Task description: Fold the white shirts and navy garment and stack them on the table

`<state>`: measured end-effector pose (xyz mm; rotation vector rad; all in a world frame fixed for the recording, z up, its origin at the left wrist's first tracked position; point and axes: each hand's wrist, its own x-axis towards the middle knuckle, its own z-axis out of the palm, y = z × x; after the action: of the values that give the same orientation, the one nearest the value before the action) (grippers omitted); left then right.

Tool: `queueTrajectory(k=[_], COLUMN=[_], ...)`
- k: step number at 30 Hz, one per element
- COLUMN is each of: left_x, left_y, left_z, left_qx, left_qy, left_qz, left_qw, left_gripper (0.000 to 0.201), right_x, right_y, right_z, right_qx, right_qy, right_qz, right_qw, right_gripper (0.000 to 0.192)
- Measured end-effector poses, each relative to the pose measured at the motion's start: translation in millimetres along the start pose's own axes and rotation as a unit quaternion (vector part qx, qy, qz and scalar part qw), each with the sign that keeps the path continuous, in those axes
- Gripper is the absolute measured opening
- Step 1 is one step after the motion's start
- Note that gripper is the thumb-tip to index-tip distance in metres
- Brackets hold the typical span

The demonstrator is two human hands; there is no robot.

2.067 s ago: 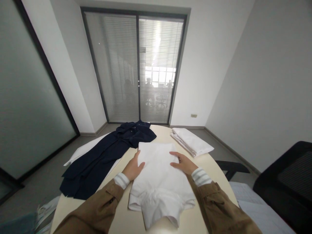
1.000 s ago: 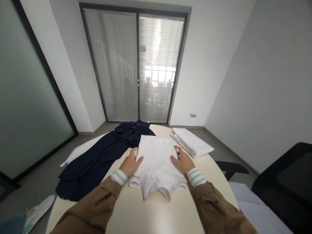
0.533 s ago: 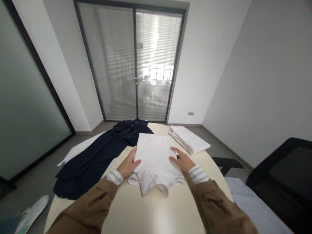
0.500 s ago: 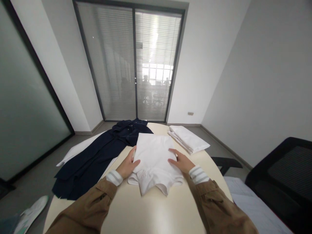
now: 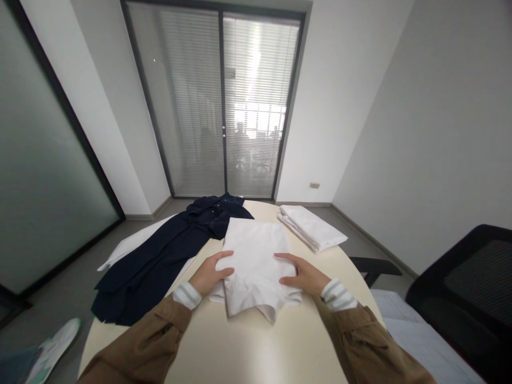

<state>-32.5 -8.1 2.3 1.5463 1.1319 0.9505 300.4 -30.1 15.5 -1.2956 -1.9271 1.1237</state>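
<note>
Two hands rest on one folded white shirt (image 5: 256,261) in the middle of a round, pale surface (image 5: 248,352). Furthest left, a navy dress (image 5: 168,256) lies spread flat, its hem hanging over the edge, with white cloth (image 5: 128,246) showing beneath it. The left hand (image 5: 208,274) sits at the shirt's left edge, thumb on top and fingers curled loosely round the fold; this grip is half open, and whether the fingers reach under the cloth cannot be told. The shirt lies lengthways away from the person, collar end nearest, likely so both sides can be squared at once. The right hand (image 5: 302,273) lies flat and open on the shirt's right edge, pressing rather than gripping, which seems meant to keep the layers from sliding. Further right and back, a folded white stack (image 5: 312,228) sits apart near the rim, and a black chair (image 5: 468,288) stands beside the surface.
</note>
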Motion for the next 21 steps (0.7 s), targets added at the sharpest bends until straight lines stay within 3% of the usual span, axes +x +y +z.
queueTrajectory(k=[3, 5, 9, 11, 15, 21], left_x=[-1.8, -5.5, -12.1, -13.1, -13.8, -15.8], left_y=[1.9, 3.9, 10.6, 13.5, 16.1, 17.3], left_z=[1.9, 2.9, 1.1, -0.4, -0.5, 1.3], left_qx=[-0.107, -0.075, 0.063, 0.078, 0.058, 0.098], left_qy=[-0.023, -0.037, -0.051, -0.063, -0.096, -0.06], left_qz=[-0.077, -0.09, -0.017, -0.003, -0.048, -0.01], left_qw=[0.991, 0.992, 0.997, 0.995, 0.993, 0.993], left_gripper=[0.079, 0.082, 0.081, 0.08, 0.077, 0.077], right_x=[-0.1, -1.0, -3.8, -4.9, -6.3, -6.4], right_y=[-2.4, -2.2, -1.0, -2.3, -7.0, -7.4], right_z=[0.5, 1.5, 1.4, -0.6, -3.8, 0.9], right_qx=[0.067, 0.097, 0.065, 0.036, 0.042, 0.104], right_qy=[0.0, -0.019, -0.055, -0.064, -0.079, -0.066], right_qz=[-0.011, -0.009, 0.014, 0.024, 0.025, 0.025], right_qw=[0.998, 0.995, 0.996, 0.997, 0.996, 0.992], right_gripper=[0.077, 0.09, 0.119, 0.12, 0.115, 0.128])
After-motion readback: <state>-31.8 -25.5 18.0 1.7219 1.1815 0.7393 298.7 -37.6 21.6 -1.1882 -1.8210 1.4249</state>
